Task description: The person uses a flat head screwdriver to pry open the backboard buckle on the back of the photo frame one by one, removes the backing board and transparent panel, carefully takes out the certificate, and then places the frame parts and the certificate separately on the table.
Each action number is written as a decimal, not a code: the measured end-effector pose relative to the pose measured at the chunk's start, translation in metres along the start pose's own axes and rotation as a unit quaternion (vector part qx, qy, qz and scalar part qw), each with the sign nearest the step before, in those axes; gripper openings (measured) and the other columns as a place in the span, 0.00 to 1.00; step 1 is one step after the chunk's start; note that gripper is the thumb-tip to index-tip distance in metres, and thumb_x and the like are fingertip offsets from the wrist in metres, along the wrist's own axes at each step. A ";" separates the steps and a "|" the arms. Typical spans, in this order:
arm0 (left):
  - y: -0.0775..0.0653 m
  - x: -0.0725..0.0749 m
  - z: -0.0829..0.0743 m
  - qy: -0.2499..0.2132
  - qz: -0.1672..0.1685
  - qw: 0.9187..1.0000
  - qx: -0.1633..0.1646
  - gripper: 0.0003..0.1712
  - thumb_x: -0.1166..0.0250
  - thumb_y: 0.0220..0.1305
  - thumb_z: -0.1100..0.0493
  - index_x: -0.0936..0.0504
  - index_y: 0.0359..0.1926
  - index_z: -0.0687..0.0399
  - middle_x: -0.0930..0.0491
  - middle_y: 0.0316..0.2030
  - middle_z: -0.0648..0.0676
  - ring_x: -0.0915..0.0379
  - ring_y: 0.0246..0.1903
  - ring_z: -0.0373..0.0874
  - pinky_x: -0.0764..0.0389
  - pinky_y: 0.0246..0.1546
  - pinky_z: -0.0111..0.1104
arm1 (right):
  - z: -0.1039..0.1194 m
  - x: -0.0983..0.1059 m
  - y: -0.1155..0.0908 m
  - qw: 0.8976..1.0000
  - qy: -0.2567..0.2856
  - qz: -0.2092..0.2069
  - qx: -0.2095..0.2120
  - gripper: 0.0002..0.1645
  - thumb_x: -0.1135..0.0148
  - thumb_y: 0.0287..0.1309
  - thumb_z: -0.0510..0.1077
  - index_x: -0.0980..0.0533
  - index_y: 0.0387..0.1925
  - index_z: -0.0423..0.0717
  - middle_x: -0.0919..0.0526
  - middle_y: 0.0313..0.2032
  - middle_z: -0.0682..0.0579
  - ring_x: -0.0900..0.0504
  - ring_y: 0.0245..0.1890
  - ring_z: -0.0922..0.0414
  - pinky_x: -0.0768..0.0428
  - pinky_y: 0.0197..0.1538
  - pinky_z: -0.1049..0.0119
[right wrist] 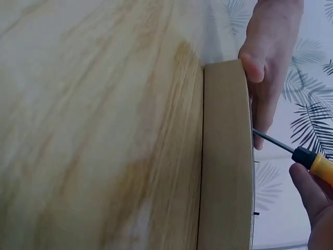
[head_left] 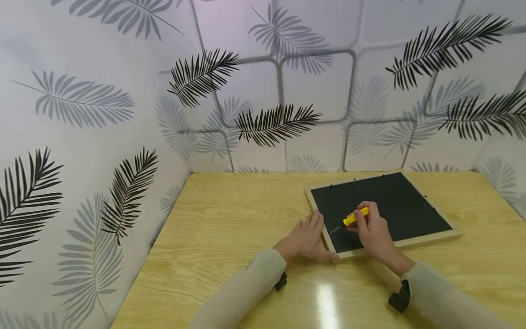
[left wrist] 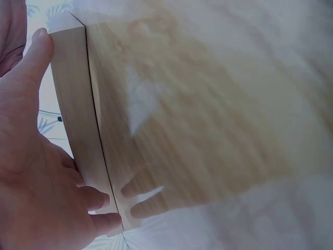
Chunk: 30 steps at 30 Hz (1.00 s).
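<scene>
A picture frame with a pale wooden border lies with its black backing facing up. My right hand grips a screwdriver by its yellow handle, above the backing. In the right wrist view, the metal shaft of the screwdriver slants to the frame's inner edge, near the left-hand corner; the exact contact of its tip is hidden. My left hand rests against that corner, fingers along the left side and thumb at the near side. The left wrist view shows its fingertips touching the wooden side.
Small black tabs stick up along the frame's far and right edges. Beneath is a glossy wood-grain table, reaching a leaf-patterned wall covering at the back and left. A black wrist device hangs under the right sleeve.
</scene>
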<state>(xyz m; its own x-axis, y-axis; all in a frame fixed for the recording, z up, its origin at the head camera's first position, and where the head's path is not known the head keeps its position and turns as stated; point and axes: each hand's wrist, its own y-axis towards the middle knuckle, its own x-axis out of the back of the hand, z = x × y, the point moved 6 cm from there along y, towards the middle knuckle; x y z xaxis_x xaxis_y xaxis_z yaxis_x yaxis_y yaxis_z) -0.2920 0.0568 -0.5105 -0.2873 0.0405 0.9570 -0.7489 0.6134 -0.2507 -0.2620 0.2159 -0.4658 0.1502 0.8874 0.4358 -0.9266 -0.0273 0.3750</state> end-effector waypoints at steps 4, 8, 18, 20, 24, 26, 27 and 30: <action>0.001 0.002 0.000 0.000 0.000 1.000 0.013 0.70 0.51 0.45 0.16 0.64 0.74 0.56 0.70 0.73 0.57 0.64 0.71 0.52 0.49 0.67 0.44 | 0.000 0.000 0.002 1.000 -0.014 -0.014 -0.009 0.15 0.60 0.73 0.42 0.42 0.51 0.33 0.27 0.41 0.34 0.17 0.36 0.40 0.19 0.35 0.65; 0.002 0.001 0.000 -0.003 0.008 1.000 0.022 0.70 0.50 0.45 0.16 0.65 0.75 0.54 0.71 0.73 0.56 0.64 0.71 0.51 0.50 0.67 0.44 | 0.001 -0.001 0.001 0.999 -0.028 -0.023 -0.001 0.14 0.59 0.73 0.40 0.42 0.52 0.33 0.25 0.41 0.34 0.17 0.35 0.41 0.19 0.33 0.65; 0.003 0.003 0.003 -0.011 0.010 0.999 0.035 0.72 0.49 0.43 0.16 0.67 0.74 0.54 0.72 0.73 0.55 0.66 0.71 0.50 0.52 0.67 0.45 | 0.022 -0.012 -0.011 0.991 -0.087 -0.033 0.100 0.11 0.51 0.69 0.36 0.39 0.49 0.38 0.19 0.40 0.40 0.15 0.32 0.48 0.19 0.33 0.60; 0.003 0.003 0.004 -0.012 0.012 0.999 0.036 0.72 0.49 0.43 0.16 0.67 0.74 0.54 0.72 0.73 0.55 0.65 0.71 0.50 0.52 0.67 0.45 | 0.024 -0.013 -0.012 0.989 -0.091 -0.032 0.110 0.11 0.50 0.68 0.35 0.38 0.49 0.38 0.18 0.39 0.40 0.15 0.32 0.49 0.19 0.33 0.60; 0.003 0.004 0.004 -0.015 0.015 0.999 0.037 0.71 0.49 0.43 0.16 0.67 0.74 0.54 0.72 0.73 0.55 0.65 0.71 0.50 0.52 0.67 0.45 | 0.022 -0.009 -0.010 0.990 -0.082 -0.037 0.112 0.11 0.50 0.67 0.33 0.37 0.49 0.36 0.18 0.39 0.39 0.15 0.32 0.48 0.20 0.34 0.69; 0.004 0.003 0.004 -0.017 0.017 0.999 0.037 0.71 0.50 0.43 0.16 0.67 0.74 0.53 0.72 0.73 0.54 0.65 0.71 0.50 0.52 0.67 0.45 | 0.017 -0.005 -0.009 0.991 -0.074 -0.042 0.102 0.10 0.50 0.68 0.33 0.37 0.48 0.35 0.18 0.39 0.38 0.15 0.31 0.47 0.20 0.33 0.72; 0.004 0.002 0.004 -0.018 0.017 0.999 0.038 0.71 0.50 0.43 0.15 0.67 0.74 0.53 0.72 0.73 0.54 0.65 0.71 0.50 0.52 0.67 0.45 | 0.014 -0.004 -0.008 0.992 -0.069 -0.044 0.092 0.10 0.51 0.68 0.33 0.37 0.49 0.35 0.18 0.39 0.38 0.15 0.32 0.47 0.21 0.34 0.72; 0.005 -0.001 0.004 -0.021 0.019 0.999 0.039 0.71 0.50 0.43 0.15 0.68 0.74 0.53 0.72 0.73 0.54 0.65 0.71 0.50 0.52 0.67 0.45 | 0.006 -0.001 -0.008 0.995 -0.058 -0.045 0.060 0.10 0.54 0.70 0.35 0.39 0.49 0.35 0.19 0.40 0.36 0.16 0.34 0.45 0.20 0.35 0.67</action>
<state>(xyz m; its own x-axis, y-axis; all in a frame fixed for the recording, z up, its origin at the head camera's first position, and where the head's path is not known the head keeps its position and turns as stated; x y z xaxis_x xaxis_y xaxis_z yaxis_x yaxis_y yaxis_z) -0.2978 0.0566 -0.5129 -0.3397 0.0293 0.9401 -0.7804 0.5492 -0.2991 -0.2524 0.2123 -0.4643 0.2757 0.8300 0.4848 -0.8606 -0.0116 0.5092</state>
